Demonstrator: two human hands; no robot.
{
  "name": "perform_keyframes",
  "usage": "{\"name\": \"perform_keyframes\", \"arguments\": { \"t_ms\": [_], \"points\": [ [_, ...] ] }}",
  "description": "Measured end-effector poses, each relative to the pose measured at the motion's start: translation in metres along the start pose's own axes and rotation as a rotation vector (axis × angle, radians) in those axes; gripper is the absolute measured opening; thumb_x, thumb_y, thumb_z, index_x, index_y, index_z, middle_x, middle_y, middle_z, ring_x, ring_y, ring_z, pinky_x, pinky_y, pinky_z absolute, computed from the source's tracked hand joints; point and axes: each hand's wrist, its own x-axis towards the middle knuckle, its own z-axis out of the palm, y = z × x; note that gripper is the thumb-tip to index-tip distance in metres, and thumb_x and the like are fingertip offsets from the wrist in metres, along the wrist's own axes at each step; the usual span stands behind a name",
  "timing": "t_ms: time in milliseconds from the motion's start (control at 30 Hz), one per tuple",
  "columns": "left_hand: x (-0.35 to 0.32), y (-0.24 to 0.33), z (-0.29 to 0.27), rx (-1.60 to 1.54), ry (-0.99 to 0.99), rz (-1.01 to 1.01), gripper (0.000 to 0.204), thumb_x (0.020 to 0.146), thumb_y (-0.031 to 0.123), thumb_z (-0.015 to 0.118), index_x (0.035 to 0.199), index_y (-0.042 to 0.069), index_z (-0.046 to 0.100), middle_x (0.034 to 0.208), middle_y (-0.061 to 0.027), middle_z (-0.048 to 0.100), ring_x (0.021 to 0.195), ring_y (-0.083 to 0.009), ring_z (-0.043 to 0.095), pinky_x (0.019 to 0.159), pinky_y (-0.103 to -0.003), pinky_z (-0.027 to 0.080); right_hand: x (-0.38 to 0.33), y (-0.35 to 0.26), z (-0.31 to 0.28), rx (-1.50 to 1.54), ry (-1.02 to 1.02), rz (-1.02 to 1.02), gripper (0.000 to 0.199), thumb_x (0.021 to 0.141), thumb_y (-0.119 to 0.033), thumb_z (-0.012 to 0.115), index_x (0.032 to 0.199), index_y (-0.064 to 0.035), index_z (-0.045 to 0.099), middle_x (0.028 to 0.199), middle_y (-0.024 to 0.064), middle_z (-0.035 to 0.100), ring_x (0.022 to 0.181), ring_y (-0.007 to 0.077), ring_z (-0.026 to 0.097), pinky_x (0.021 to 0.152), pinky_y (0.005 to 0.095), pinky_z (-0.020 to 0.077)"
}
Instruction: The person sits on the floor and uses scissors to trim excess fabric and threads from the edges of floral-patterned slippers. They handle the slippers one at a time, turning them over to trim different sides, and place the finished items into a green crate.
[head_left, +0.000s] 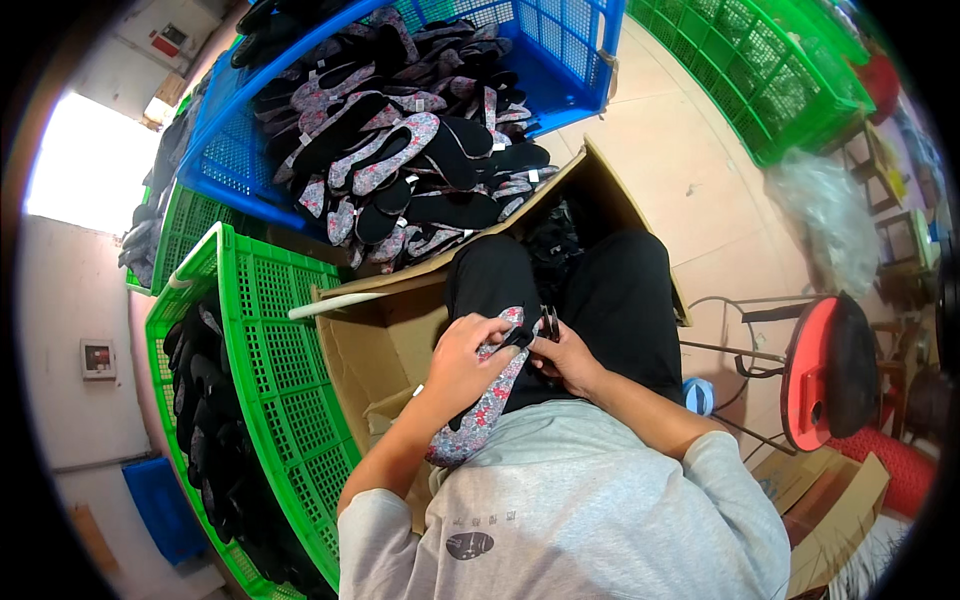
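Note:
Over my lap, my left hand [466, 358] is closed round a floral slipper [478, 425] in grey, red and pink with black parts. One end of the slipper points toward my belly and the other lies over my thigh. My right hand [568, 358] is closed on dark thread snips [549, 322], whose two narrow points stick up beside the slipper's upper end. Its fingers are partly hidden. Beyond my knees, many similar floral and black slippers [385, 155] lie heaped in a blue crate [565, 60].
An open cardboard box [375, 335] stands around my legs, with a dark bundle [553, 240] inside. To the left is a green crate [285, 370] with black items. At right are a red-seated stool [805, 375], a clear plastic bag [825, 215] and another green crate [750, 75].

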Motion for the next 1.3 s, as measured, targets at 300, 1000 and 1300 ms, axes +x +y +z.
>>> {"name": "perform_keyframes", "arguments": {
  "t_ms": [300, 1000, 1300],
  "points": [
    [0.028, -0.009, 0.012, 0.02, -0.206, -0.013, 0.025, 0.074, 0.011, 0.076, 0.098, 0.004, 0.07, 0.08, -0.0061, 0.058, 0.078, -0.0226, 0.058, 0.072, -0.034, 0.048, 0.003, 0.002, -0.004, -0.017, -0.002, 0.008, 0.023, 0.09, -0.02, 0.072, 0.103, -0.0141, 0.055, 0.073, -0.0025, 0.055, 0.058, 0.0046, 0.049, 0.044, 0.0179, 0.0293],
    [0.06, 0.006, 0.029, 0.061, -0.325, 0.092, 0.015, 0.071, 0.005, 0.072, 0.072, 0.0, 0.058, 0.067, -0.0075, 0.052, 0.071, -0.0224, 0.053, 0.065, -0.034, 0.042, 0.018, 0.015, -0.025, -0.126, -0.045, -0.051, 0.027, 0.089, -0.022, 0.071, 0.107, -0.0087, 0.055, 0.077, -0.0003, 0.055, 0.059, 0.0056, 0.05, 0.045, 0.0208, 0.0332],
    [0.072, -0.03, 0.034, -0.603, -0.511, -0.213, 0.01, 0.073, -0.005, 0.067, 0.076, -0.003, 0.058, 0.085, -0.0039, 0.055, 0.082, -0.0139, 0.053, 0.073, -0.025, 0.042, 0.017, 0.012, -0.025, -0.047, -0.086, -0.02, 0.027, 0.086, -0.022, 0.074, 0.101, -0.0133, 0.053, 0.074, -0.0027, 0.054, 0.057, 0.0047, 0.048, 0.044, 0.02, 0.0305]
  ]
}}
